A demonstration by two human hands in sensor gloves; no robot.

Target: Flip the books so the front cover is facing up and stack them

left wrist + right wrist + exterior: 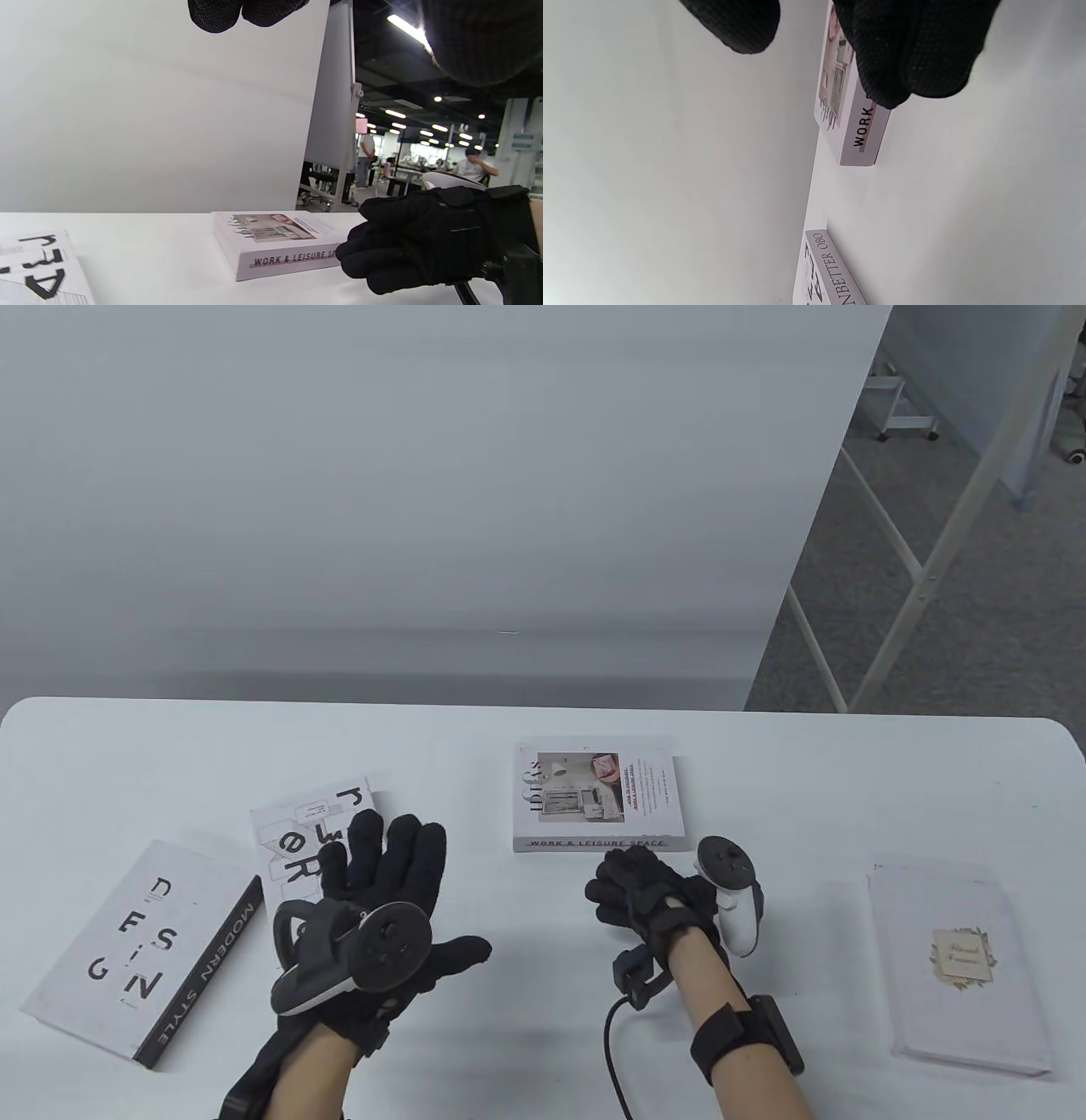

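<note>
- Table view: four books lie apart on the white table (543, 1069).
- Left hand (382, 891) is spread flat, holding nothing, fingers over the lettered book (293, 836).
- Right hand (645, 895), fingers curled and holding nothing, sits just near of the Work & Leisure Space book (598, 797).
- Modern Style book (140, 950) lies far left; pale book (954, 967) far right.

A white table (764, 746) stands against a tall white partition panel (424, 475). To the right, grey carpet (950, 585) and pale metal frame legs (925, 577) — beyond, a dim open office with ceiling strip lights (409, 29), desks and people seated.
</note>
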